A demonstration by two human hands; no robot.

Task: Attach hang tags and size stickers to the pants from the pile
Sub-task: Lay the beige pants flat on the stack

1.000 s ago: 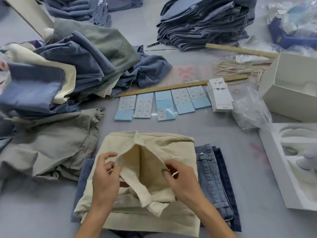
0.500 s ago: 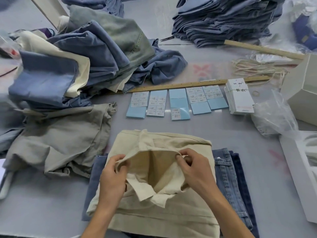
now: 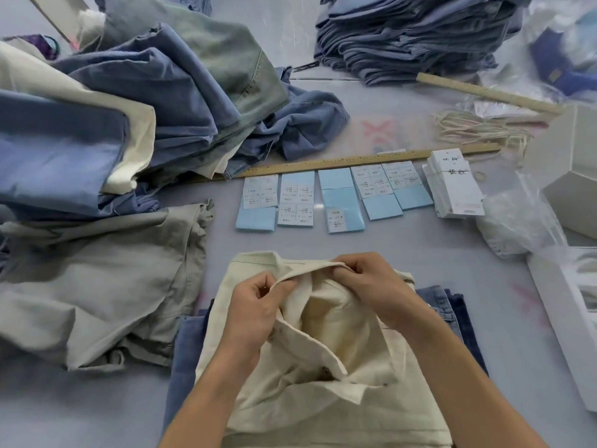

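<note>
Head camera looks down at a big gray table [image 3: 420, 253] full of clothes. Near the front edge lie the cream pants [image 3: 323, 367], on top of a few folded blue jeans [image 3: 452, 305] that peek out at both sides. The left hand [image 3: 255, 312] pinches the top edge of the cream pants with curled fingers. The right hand [image 3: 371, 286] pinches the same edge just beside it, so the two hands are close together and both hold the cloth, with the top of the pants pulled open between them. Past the hands, in the middle of the table, sit five light blue sticker sheets [image 3: 332, 198] in a row, some with small white size stickers on them. Right of the sheets is a tied stack of white hang tags [image 3: 455, 185] with black writing on top. A long wooden ruler [image 3: 355, 163] lies along the far edge of the sheets. Behind it is a bundle of pale strings [image 3: 471, 127]. On the left is a messy pile of pants [image 3: 145, 101] in blue, cream and green, and a gray pair [image 3: 97, 279] lies flat in front of that pile. At the back is a neat stack of folded blue pants [image 3: 413, 37], with a second ruler [image 3: 484, 92] beside it. On the right are a clear plastic bag [image 3: 517, 221] and white boxes [image 3: 568, 169]. Faint pink marks show on the tabletop.
</note>
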